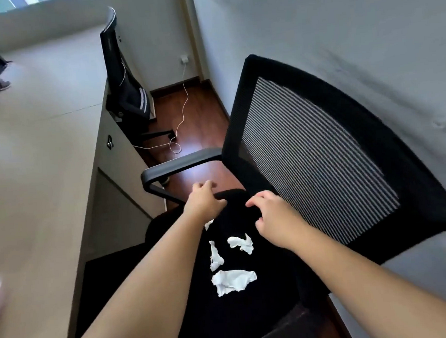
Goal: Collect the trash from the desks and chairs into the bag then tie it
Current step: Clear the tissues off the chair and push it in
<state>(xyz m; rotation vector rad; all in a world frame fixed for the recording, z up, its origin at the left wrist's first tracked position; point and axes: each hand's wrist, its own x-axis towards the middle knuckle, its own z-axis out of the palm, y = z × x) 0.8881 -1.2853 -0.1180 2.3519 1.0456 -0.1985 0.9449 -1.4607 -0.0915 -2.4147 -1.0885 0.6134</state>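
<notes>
Holding a black plastic trash bag (236, 221) open over the dark fabric seat of the mesh-backed office chair (319, 156), both hands grip its rim near the middle of the frame: the left hand (204, 201) pinches the edge on the armrest side, the right hand (271, 215) curls over the edge nearer the striped backrest. The bag is hard to tell from the black seat, so its exact outline is uncertain. Just below the hands lie torn white scraps of crumpled paper (233, 280) — whether they sit inside the bag's mouth or on the seat itself I cannot tell.

My reading is that collecting is in hand, with tying not yet begun. The next move likely calls for freeing one hand to gather scraps while the other keeps the mouth wide.

A pale beige laminate worktop (29, 157) fills the left of the frame, with drawers below it. At upper centre stands a second black office chair (118, 78), and a thin white cable (183, 113) trails over the reddish wood floor (198, 112) — grey walls close the right side.
</notes>
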